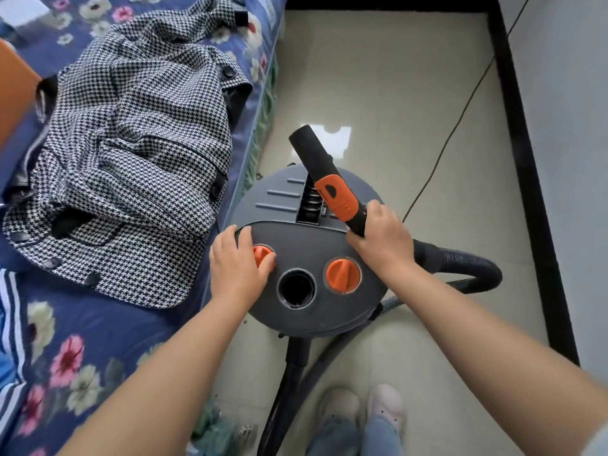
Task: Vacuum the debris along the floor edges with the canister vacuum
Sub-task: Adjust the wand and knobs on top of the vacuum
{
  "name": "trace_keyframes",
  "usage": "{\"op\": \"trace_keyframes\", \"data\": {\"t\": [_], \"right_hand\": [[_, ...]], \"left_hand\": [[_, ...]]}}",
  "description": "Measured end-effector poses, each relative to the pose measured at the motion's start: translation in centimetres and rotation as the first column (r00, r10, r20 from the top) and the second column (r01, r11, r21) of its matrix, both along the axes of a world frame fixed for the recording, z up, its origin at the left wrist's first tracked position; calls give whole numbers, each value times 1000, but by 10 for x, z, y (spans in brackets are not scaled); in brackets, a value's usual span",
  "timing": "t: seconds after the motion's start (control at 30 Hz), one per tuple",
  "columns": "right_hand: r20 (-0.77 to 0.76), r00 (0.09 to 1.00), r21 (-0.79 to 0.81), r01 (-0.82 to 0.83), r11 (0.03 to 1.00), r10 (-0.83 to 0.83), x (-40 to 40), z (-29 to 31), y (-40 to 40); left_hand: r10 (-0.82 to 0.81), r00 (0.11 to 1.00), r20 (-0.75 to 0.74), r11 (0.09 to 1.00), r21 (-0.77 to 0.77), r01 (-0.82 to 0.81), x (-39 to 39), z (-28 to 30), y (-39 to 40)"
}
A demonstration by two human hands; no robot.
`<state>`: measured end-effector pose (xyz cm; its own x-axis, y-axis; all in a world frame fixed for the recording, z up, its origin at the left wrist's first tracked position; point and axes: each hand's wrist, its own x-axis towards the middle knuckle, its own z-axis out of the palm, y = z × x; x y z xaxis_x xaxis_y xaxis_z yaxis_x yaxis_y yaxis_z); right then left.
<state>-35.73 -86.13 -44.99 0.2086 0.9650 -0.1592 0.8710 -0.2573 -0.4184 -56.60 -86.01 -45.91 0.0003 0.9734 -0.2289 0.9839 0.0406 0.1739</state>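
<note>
A grey canister vacuum [296, 199] stands on the tiled floor beside the bed. Its lid carries two orange knobs and a round black port [296, 288] between them. My left hand [235, 264] curls its fingers round the left orange knob [261, 253]. The right orange knob [343, 275] is untouched. My right hand [381, 240] grips the black hose handle with an orange collar [335, 194], whose open black nozzle end [304, 138] points away from me above the canister. The ribbed black hose [467, 261] loops to the right behind my wrist.
A bed with a blue floral sheet [82, 340] and a houndstooth jacket [131, 153] lies close on the left. A thin cable [457, 126] runs over the beige tiles toward the black skirting [523, 159] at the right wall. My feet [362, 409] stand below the canister, beside another hose [289, 383].
</note>
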Motion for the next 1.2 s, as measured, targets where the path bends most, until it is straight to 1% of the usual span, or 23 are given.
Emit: {"op": "trace_keyframes", "data": {"t": [0.03,0.13,0.23,0.37,0.43,0.5,0.57,0.63,0.73,0.77,0.83,0.93,1.03,1.1,1.2], "right_hand": [[12,1000,-1,-17,1000,17,1,3,-3],[16,999,1,-41,999,41,-1,14,-12],[-13,1000,6,-13,1000,13,-5,25,-18],[-8,1000,-49,17,999,-17,-12,27,-24],[-1,1000,-72,23,997,-23,-14,23,-29],[-5,999,-88,47,995,-47,-12,18,-34],[-18,996,-97,87,991,-89,-8,16,-41],[-34,988,-94,147,985,-150,1,16,-49],[-48,963,-73,261,962,-265,22,20,-62],[-59,949,-58,305,950,-309,32,22,-67],[-88,912,-27,400,916,-400,54,28,-79],[-168,818,38,563,825,-550,98,41,-107],[-292,670,93,731,676,-683,149,60,-160],[-400,527,103,839,534,-750,180,71,-207],[-550,257,90,964,249,-795,213,85,-296]], "left_hand": [[-2,1000,-18,1000,14,2,-1,4,-3],[1,999,-36,997,-82,-4,2,14,-8],[-48,997,-67,992,-117,40,4,18,-7],[-62,994,-85,990,-134,50,8,16,-6],[-98,989,-112,987,-135,83,8,14,-5],[-177,973,-149,978,-136,157,6,14,-5],[-272,944,-187,957,-157,244,4,15,-4],[-344,900,-269,934,-191,300,6,20,1],[-460,769,-444,888,-232,398,22,34,6],[-489,735,-469,871,-224,437,33,39,7],[-555,698,-452,826,-198,528,65,46,2],[-687,623,-375,712,-174,680,129,50,-17],[-810,514,-281,574,-201,794,194,49,-53],[-876,424,-231,472,-223,853,232,47,-85],[-952,263,-158,297,-263,918,284,44,-149]]}}
